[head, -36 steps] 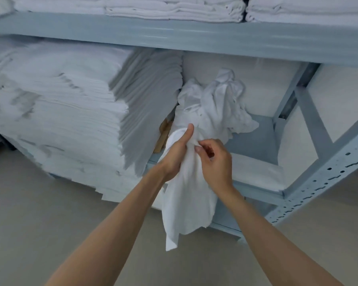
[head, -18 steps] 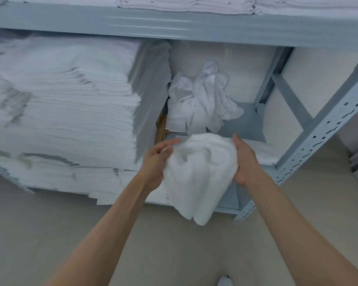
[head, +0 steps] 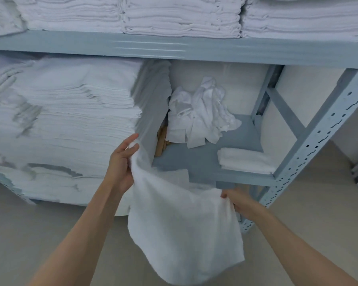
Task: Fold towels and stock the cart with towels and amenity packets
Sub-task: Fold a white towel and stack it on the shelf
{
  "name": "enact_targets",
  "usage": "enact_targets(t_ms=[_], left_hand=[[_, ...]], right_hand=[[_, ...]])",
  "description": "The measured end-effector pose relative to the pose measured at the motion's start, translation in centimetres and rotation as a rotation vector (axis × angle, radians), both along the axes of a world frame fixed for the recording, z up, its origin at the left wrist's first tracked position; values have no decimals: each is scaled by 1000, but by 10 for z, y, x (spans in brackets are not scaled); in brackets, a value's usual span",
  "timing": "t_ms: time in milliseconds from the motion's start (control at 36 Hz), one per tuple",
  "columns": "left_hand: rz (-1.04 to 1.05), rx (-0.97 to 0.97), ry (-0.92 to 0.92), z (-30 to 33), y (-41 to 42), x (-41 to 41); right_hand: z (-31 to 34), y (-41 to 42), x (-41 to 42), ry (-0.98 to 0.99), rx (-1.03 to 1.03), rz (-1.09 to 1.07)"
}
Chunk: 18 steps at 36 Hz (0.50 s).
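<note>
The left hand [head: 120,168] is pinching the upper left corner of a white towel [head: 184,228], thumb and fingers closed on the cloth in front of the tall stack of folded linens [head: 66,124]. The right hand [head: 239,201] is gripping the opposite upper corner, lower and to the right, just near of the front lip of the lower shelf [head: 232,178]. The towel's top edge is sagging in a curve between the two hands, and its body is hanging free over the floor [head: 29,234], which is lying open below and to the left.

On the lower shelf, a crumpled pile of white cloths [head: 201,116] is sitting at the far side, beside the tall stack. A small folded towel [head: 244,159] is lying at the right, close to the perforated upright post [head: 318,137]. Bare shelf surface is showing between the pile and the folded towel. The upper shelf beam [head: 174,48] is carrying rows of folded towels [head: 180,15].
</note>
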<state>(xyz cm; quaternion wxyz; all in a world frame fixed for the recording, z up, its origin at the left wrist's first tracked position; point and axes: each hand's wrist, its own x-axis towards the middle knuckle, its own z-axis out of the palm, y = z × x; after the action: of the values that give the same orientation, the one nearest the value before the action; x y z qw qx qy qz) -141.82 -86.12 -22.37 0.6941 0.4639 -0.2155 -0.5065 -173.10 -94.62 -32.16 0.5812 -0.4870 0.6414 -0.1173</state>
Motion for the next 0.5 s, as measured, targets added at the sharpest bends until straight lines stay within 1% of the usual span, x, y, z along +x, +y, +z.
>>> enact_targets(t_ms=[56, 194, 250, 306, 417, 444, 500], left_hand=[[-5, 4, 14, 1, -2, -6], [-25, 18, 22, 1, -9, -22], [-41, 35, 33, 1, -11, -26], [-45, 52, 47, 0, -12, -28], [-12, 74, 100, -1, -14, -25], [-1, 80, 119, -2, -14, -24], [15, 91, 163, -4, -13, -21]], right_hand=[[-3, 2, 3, -123, 63, -26], [-11, 11, 19, -110, 127, 11], [-18, 16, 23, -100, 203, 105], [-29, 19, 26, -33, 261, 238], [-46, 33, 29, 165, 260, 465], [-48, 35, 29, 163, 268, 494], [-50, 41, 27, 67, 305, 495]])
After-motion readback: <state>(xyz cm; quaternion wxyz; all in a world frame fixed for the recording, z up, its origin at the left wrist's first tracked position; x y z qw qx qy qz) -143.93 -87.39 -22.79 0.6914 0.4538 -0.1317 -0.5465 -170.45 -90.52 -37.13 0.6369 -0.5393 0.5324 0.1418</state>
